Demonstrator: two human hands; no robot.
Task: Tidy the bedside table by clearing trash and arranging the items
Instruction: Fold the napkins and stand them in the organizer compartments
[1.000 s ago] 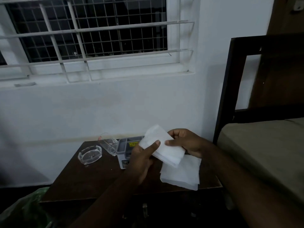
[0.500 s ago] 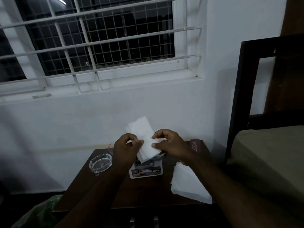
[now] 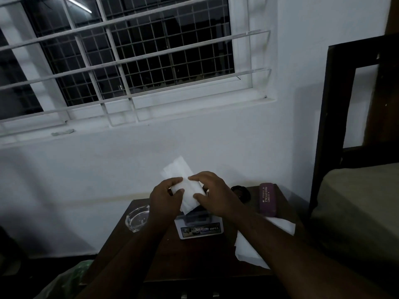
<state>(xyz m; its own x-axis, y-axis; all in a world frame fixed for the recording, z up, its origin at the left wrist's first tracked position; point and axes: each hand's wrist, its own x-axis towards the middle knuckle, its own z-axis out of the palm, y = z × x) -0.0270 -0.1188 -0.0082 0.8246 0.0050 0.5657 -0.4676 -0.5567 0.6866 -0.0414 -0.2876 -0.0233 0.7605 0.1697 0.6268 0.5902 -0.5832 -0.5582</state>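
Both hands hold a folded white tissue (image 3: 187, 186) above the dark wooden bedside table (image 3: 194, 253). My left hand (image 3: 165, 197) pinches its left edge and my right hand (image 3: 212, 195) presses its right side. Directly under the tissue stands a small white organiser box (image 3: 199, 229) with a printed label on its front. A second white tissue (image 3: 254, 244) lies flat on the table's right part, partly under my right forearm.
A clear glass ashtray (image 3: 138, 217) sits at the table's left. A maroon spectacle case (image 3: 267, 199) and a dark round object (image 3: 240, 192) lie at the back right. A bed (image 3: 356, 212) with a dark headboard stands right. A green plastic bag (image 3: 64, 281) is on the floor, lower left.
The hands have folded the tissue smaller and brought it closer together over the organiser box. The view has shifted up and left, bringing the spectacle case into sight.
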